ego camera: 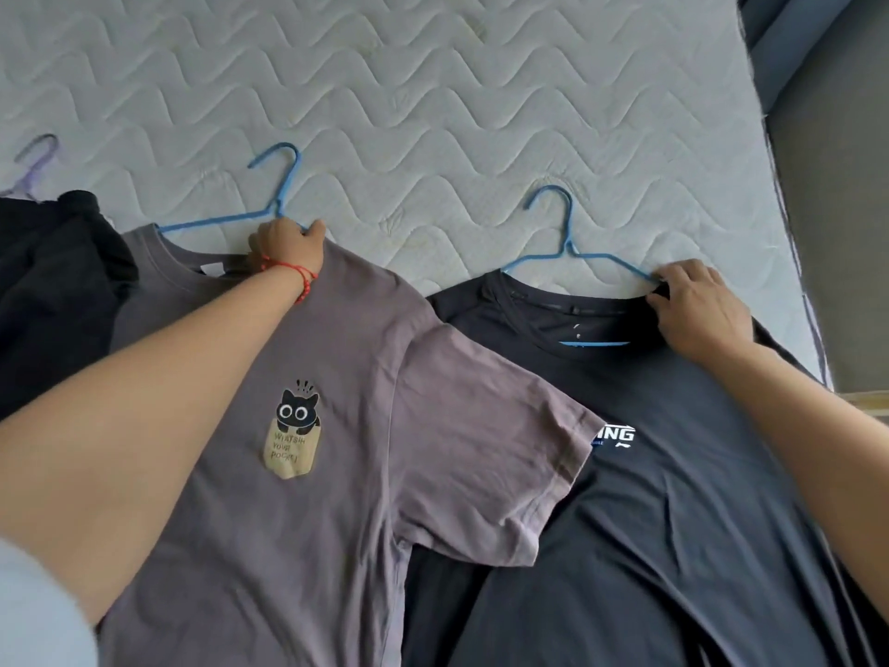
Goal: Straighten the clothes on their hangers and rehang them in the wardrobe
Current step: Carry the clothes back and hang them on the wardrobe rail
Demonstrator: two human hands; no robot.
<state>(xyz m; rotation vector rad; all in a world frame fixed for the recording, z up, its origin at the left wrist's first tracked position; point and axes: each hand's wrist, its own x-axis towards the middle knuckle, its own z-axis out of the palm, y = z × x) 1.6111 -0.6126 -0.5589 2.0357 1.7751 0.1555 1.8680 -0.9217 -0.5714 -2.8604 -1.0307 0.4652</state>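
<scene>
While both T-shirts are lying flat on the mattress (433, 89), collars pointing away from the person, the left hand (286, 245) is gripping the mauve T-shirt (336, 377) at its blue hanger (276, 185), fingers curled round it. The right hand (700, 310) is pinching the dark T-shirt (673, 498) collar against its own blue hanger (567, 233).

You get soft, even daylight with faint shadows and no glare. Wide-angle bending curves the mattress (433, 89) edge at the right; the sleeve (33, 613) at lower left is blurred.
</scene>
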